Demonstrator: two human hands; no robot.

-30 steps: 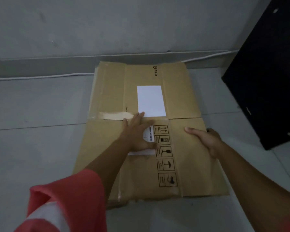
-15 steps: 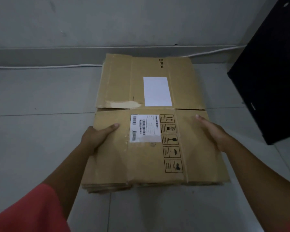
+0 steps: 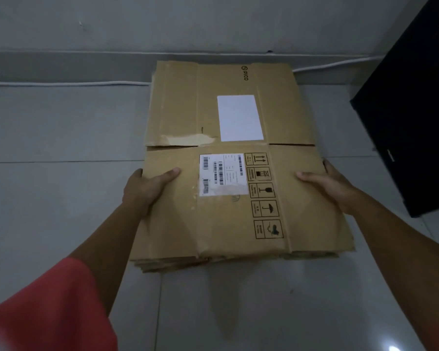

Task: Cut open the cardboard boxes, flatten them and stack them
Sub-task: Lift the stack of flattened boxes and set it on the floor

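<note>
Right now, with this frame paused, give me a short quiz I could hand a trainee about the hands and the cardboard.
1. True or false: the left hand and the right hand each hold a side edge of the cardboard stack.
2. Fill in: the handling symbols are printed to the ___ of the barcode label.
3. Which lies nearest the wall? A blank white label; B barcode label; C handling symbols.
Key: 1 true; 2 right; 3 A.
</note>
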